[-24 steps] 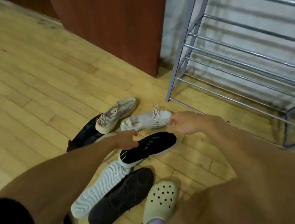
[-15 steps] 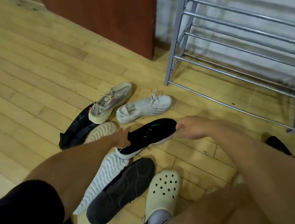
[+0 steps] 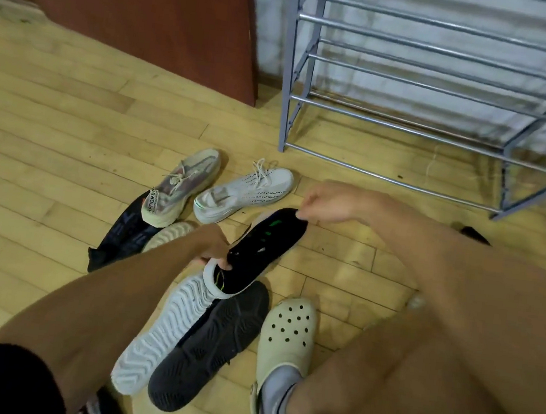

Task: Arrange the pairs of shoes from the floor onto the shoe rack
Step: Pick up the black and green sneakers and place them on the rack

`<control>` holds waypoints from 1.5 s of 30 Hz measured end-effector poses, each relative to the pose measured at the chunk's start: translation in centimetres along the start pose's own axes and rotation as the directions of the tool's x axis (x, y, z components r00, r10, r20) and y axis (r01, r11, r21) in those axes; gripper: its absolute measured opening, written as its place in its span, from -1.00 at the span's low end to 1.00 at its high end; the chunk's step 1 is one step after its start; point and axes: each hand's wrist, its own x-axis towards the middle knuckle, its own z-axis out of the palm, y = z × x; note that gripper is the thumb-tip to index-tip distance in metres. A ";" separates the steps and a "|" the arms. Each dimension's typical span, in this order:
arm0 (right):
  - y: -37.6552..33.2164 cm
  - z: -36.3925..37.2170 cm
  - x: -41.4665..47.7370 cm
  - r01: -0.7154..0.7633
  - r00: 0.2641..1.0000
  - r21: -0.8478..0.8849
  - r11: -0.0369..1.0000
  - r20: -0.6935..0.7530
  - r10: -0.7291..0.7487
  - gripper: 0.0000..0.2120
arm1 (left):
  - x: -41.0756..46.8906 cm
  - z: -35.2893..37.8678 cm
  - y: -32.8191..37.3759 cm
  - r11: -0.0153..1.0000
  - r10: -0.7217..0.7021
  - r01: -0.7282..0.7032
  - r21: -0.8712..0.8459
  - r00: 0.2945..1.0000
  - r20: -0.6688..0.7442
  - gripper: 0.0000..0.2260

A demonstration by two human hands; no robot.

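Observation:
A black sneaker with green marks (image 3: pixel 267 247) is held between both hands just above the floor. My left hand (image 3: pixel 212 247) grips its heel collar, and my right hand (image 3: pixel 326 202) pinches its toe. Beneath it lie a white-soled shoe (image 3: pixel 165 330) and a dark grey shoe (image 3: pixel 211 346), both sole up. A white knit sneaker (image 3: pixel 246 190), a beige sneaker (image 3: pixel 181 189) and a black shoe (image 3: pixel 122 234) lie behind on the floor. The grey metal shoe rack (image 3: pixel 426 129) stands bare at the back right.
A brown wooden cabinet (image 3: pixel 151 12) stands left of the rack. My foot in a cream clog (image 3: pixel 287 338) rests on the wooden floor by the shoes. A dark object (image 3: pixel 472 233) shows beyond my right arm.
My right hand moved from the white knit sneaker to the black sneaker's toe. Both hands have lifted and tilted the black sneaker. The view shifted closer to the rack.

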 end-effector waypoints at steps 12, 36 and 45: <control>-1.1 -5.5 -13.0 0.029 0.931 0.226 0.974 -0.360 0.056 -0.68 | -18.0 -5.3 8.0 0.816 0.218 -0.338 -0.469 0.931 -0.291 -0.96; 27.7 0.1 -34.1 0.318 0.850 0.812 0.489 -0.472 0.232 -0.62 | -31.8 13.0 35.1 0.740 0.594 -0.506 -0.443 0.801 0.079 -0.77; 34.2 9.0 -29.6 0.130 0.802 0.939 0.318 -0.288 0.524 -0.60 | -26.8 19.9 34.8 0.880 0.432 -0.367 -0.300 0.882 0.190 -0.84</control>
